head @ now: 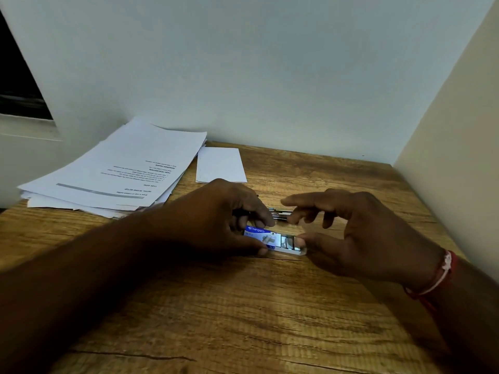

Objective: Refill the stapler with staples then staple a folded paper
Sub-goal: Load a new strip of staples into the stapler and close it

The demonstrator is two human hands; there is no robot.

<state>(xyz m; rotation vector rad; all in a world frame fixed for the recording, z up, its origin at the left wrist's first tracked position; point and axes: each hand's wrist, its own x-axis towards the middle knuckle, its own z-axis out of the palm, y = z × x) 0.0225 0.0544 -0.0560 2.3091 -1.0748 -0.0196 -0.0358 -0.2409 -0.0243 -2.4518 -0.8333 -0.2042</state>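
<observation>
A small blue and white staple box [260, 236] lies on the wooden table [243, 306], its inner tray slid out to the right with silver staples [289, 242] showing. My left hand [216, 220] grips the box's sleeve between thumb and fingers. My right hand [359, 233] hovers at the tray's open end, thumb touching the tray, fingers spread and loosely bent above it. Behind the hands a metal stapler [279, 214] lies mostly hidden. A folded white paper [220, 164] rests flat further back.
A loose stack of printed sheets [118, 171] lies at the back left of the table. A pale wall [270, 76] rises right behind the table and a side panel [453, 157] closes off the right.
</observation>
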